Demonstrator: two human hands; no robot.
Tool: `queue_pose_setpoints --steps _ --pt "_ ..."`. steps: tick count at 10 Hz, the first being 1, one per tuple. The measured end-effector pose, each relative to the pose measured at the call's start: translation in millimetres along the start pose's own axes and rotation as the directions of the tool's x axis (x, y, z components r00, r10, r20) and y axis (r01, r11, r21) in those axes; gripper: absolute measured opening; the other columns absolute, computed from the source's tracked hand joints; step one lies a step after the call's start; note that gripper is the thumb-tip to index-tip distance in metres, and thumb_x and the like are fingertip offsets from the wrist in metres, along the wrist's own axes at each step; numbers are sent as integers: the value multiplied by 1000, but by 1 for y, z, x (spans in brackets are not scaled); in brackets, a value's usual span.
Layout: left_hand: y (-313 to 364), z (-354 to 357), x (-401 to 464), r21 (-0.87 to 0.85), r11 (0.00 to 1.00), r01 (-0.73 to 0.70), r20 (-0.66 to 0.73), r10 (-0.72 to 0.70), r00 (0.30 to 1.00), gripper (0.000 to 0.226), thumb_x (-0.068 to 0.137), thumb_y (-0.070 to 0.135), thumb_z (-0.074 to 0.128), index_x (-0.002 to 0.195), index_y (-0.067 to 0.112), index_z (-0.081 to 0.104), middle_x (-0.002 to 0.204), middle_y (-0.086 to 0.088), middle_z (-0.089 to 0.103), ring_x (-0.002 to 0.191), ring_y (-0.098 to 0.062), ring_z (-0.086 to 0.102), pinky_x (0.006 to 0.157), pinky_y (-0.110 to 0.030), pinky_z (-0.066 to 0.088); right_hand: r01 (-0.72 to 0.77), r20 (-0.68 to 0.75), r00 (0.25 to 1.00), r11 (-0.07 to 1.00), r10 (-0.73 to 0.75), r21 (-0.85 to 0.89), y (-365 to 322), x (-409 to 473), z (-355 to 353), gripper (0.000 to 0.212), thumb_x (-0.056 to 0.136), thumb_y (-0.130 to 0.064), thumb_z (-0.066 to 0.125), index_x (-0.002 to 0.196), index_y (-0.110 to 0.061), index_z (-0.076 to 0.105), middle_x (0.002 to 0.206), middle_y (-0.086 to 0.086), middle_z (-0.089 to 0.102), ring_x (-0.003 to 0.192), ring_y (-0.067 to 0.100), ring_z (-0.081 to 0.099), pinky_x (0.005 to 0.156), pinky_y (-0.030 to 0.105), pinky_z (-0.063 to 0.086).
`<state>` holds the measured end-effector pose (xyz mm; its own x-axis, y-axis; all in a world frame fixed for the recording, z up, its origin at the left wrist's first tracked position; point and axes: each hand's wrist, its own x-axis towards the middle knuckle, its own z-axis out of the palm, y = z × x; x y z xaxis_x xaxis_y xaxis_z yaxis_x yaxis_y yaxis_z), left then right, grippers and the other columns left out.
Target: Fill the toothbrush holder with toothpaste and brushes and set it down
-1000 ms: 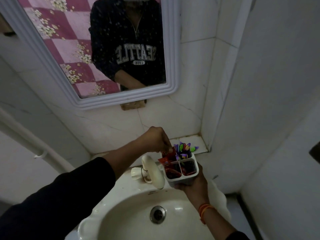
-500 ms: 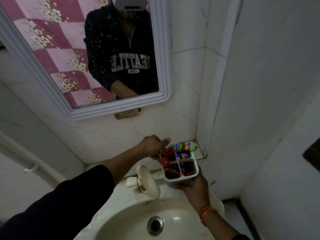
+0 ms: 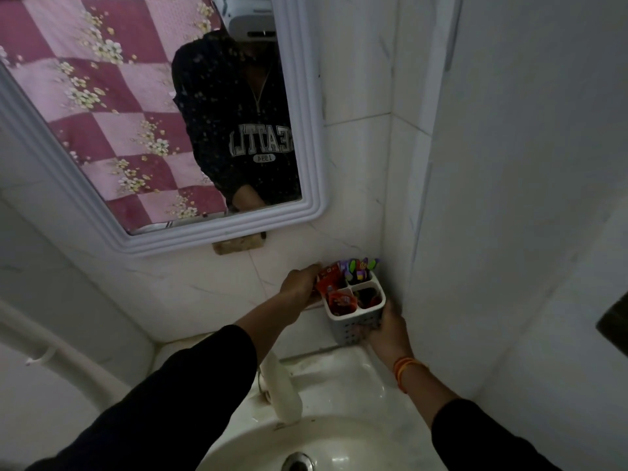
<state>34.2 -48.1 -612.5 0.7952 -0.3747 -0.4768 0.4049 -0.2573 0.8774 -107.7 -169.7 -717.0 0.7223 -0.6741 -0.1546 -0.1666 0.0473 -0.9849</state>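
Holder (image 3: 356,309) loaded w/ toothpaste (image 3: 329,278) & brushes (image 3: 360,266), at ledge's back-right corner by sink (image 3: 339,372); right hand (image 3: 387,326) fingers wrapped round its base, left hand (image 3: 299,283) closed at rim; release outstanding, seating unconfirmed.

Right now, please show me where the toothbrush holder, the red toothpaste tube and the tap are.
toothbrush holder (image 3: 355,326): head view, on its perforated white front wall.
red toothpaste tube (image 3: 329,279): head view, on the red upper end sticking out of the holder.
tap (image 3: 283,392): head view, on the white spout over the sink.
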Motion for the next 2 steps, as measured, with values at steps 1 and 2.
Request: queue_pose_setpoints --steps 1,2 --pt "-5 -3 -5 -9 1000 1 -38 -2 999 30 100 37 54 99 8 63 106 -12 69 98 -26 69 83 -34 58 55 10 998 995 -54 -85 4 -6 0 81 79 10 86 150 -3 49 144 19 61 132 34 59 111 45 50" --pt "-5 -9 -24 194 981 -17 -173 52 984 48 99 44 51 118 2 65 112 -12 67 102 -28 66 95 -33 53 52 -40 997 983 -60 -177 5 -18 1 77 82 4 87 149 -1 51 144 21 62 131 37 59 111 47 50"
